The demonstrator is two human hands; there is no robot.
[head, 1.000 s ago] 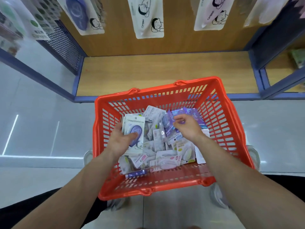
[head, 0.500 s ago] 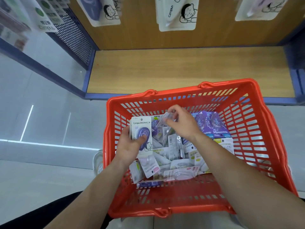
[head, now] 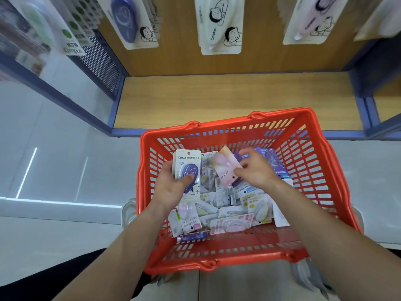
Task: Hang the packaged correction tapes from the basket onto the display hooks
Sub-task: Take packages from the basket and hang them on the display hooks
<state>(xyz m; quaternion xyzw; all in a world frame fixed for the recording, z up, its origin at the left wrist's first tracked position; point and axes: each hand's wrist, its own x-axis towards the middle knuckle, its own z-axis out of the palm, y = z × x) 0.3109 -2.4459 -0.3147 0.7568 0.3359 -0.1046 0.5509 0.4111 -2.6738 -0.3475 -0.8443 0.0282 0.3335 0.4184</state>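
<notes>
Picking step, above the red basket (head: 217, 265) — left hand (head: 171, 187) grips a purple Campus correction tape pack (head: 188, 168), right hand (head: 256, 170) pinches a pink pack (head: 224, 168); next, probably lift both to the hooks.

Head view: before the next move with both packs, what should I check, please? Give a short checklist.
1. Left hand grips white card pack with dark purple oval tape: ok.
2. Right hand pinches pale pink pack: ok.
3. Pink pack free of the pile in the red plastic basket: cannot tell, blurred.
4. Matching hung purple pack on display: ok.
5. Free space on hooks: cannot tell, out of frame.
</notes>
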